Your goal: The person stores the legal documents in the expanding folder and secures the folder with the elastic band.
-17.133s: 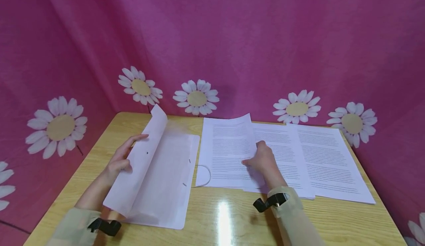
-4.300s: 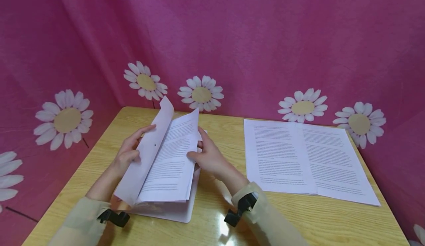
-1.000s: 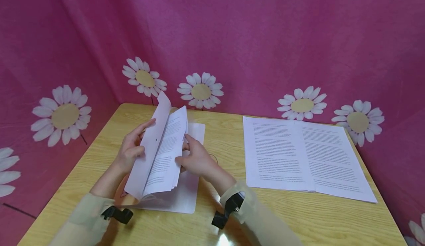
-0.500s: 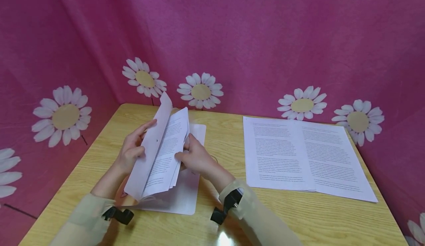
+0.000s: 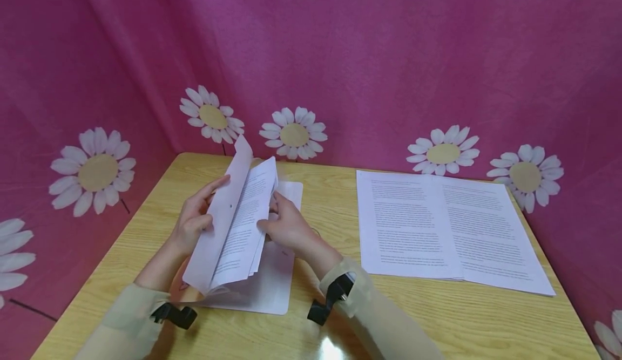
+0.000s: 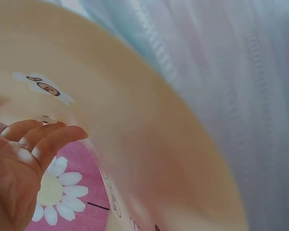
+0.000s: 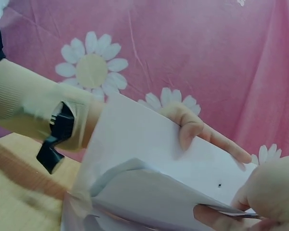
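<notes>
A folder lies on the table, its white inner cover (image 5: 221,225) lifted at the left and its other panel (image 5: 274,290) flat below. My left hand (image 5: 191,222) holds the cover's edge, thumb and index finger showing on the white side. In the left wrist view, fingers touch the cover's orange outer side (image 6: 135,120), printed with cartoon figures. Between cover and panel, a stack of printed sheets (image 5: 248,219) stands tilted. My right hand (image 5: 289,228) grips its right edge, thumb in front, other fingers mostly hidden behind. The stack's left edge is hidden by the cover.
Two overlapping piles of printed sheets, a left pile (image 5: 405,225) and a right pile (image 5: 491,236), lie at the right of the wooden table (image 5: 335,203). A thin cord loop (image 5: 315,232) shows by the right wrist. A pink flowered curtain (image 5: 359,68) hangs behind.
Earlier the right hand was at a sheet pile on the table's right; that pile's sheets have since moved into the folder. Over the last second the hands and stack have shifted only slightly.
</notes>
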A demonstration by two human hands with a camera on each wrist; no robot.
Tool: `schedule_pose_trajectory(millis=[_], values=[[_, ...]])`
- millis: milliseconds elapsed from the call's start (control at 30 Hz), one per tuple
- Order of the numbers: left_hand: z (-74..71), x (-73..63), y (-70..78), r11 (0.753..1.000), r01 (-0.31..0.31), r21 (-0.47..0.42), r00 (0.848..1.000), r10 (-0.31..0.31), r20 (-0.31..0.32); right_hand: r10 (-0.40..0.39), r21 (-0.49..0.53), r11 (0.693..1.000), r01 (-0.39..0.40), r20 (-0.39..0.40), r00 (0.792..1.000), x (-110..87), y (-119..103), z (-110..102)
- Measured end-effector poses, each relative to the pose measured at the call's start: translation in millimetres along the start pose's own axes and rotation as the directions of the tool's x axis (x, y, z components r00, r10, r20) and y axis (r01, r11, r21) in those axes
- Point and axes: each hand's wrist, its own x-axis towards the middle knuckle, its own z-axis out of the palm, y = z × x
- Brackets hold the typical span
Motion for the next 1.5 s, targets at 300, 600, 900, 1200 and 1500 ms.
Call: schedule_pose_trajectory(millis=[300,600,900,1200,1500], values=[[1.1,0.2,-2.0,1.000,-0.011,-0.014,1.000,0.011,-0.006,-0.109,-0.130,0.985,0.117,0.068,0.992,-15.9,0,6],[4.4,-1.6,-1.3,0.999,0.002,-0.041,0.999,-0.003,-0.035,-0.148,-0.274,0.948,0.160,0.064,0.987,-18.2,2,10],[8.2,-2.4,-1.5,0.985,-0.018,-0.171,0.996,0.003,-0.084,-0.153,-0.346,0.925,0.155,0.034,0.988,-18.2,4,15],[8.3,-2.6,-3.0,0.988,-0.009,-0.154,0.997,-0.004,-0.083,-0.126,-0.401,0.907,0.126,0.026,0.992,-18.9,6,17],[5.0,-2.6,-4.6,0.984,-0.042,-0.172,0.996,0.027,-0.085,-0.038,-0.052,0.998,0.040,0.042,0.998,-29.8,4,4]])
